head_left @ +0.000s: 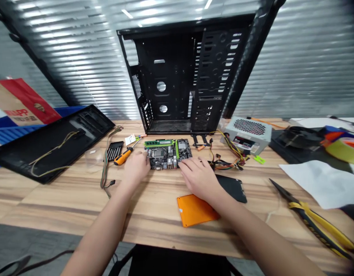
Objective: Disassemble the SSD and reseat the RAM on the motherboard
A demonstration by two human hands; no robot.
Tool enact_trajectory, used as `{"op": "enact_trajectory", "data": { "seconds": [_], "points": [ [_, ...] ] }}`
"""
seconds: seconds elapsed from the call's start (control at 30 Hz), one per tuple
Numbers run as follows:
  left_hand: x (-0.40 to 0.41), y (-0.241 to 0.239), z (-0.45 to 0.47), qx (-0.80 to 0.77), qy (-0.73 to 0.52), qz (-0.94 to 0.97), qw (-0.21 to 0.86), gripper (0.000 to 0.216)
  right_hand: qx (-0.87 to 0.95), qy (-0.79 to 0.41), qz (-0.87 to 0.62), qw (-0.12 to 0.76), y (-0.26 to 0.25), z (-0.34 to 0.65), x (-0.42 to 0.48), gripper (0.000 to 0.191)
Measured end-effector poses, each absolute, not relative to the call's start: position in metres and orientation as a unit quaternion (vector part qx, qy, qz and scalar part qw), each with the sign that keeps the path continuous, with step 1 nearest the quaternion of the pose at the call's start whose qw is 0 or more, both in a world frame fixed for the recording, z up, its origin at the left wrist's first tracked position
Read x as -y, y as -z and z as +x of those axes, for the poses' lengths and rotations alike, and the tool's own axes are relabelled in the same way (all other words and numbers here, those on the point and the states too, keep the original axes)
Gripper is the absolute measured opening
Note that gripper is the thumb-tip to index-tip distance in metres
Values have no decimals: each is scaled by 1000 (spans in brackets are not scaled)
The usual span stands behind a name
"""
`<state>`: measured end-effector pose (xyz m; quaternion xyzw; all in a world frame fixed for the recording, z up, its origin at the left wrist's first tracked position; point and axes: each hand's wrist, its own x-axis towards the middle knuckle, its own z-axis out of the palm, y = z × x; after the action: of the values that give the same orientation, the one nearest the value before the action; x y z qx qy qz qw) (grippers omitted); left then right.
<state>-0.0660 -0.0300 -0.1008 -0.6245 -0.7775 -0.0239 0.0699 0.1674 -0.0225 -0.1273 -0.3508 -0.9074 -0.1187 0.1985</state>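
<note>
A motherboard (168, 153) with a green memory stick (159, 143) along its far edge lies on the wooden table. My left hand (138, 166) is closed at the board's left edge, its fingers curled and their tips partly hidden. At the near right corner, my right hand (198, 174) has its bent fingers on the board's edge. Under and beside my right forearm are an orange flat panel (194, 210) and a black flat drive (231, 188). An orange-handled screwdriver (124, 156) lies just left of my left hand.
Behind the board stands an open black computer case (177, 76). A power supply (247, 134) with bundled cables sits to the right, pliers (309, 218) nearer. At left are a black case panel (53, 142), a bit set (115, 150) and a cable bundle (104, 168).
</note>
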Motion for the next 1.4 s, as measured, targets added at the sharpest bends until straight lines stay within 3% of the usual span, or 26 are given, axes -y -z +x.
{"op": "enact_trajectory", "data": {
  "seconds": [0.27, 0.97, 1.4],
  "points": [
    [37, 104, -55, 780, 15, -624, 44, 28, 925, 87, -314, 197, 142, 154, 21, 46],
    [67, 88, -66, 761, -37, -646, 51, 33, 923, -3, -322, 210, 136, 158, 22, 39],
    [27, 63, -30, 758, -37, -644, 98, 42, 928, 44, -316, 190, 122, 163, 36, 36]
  ]
}}
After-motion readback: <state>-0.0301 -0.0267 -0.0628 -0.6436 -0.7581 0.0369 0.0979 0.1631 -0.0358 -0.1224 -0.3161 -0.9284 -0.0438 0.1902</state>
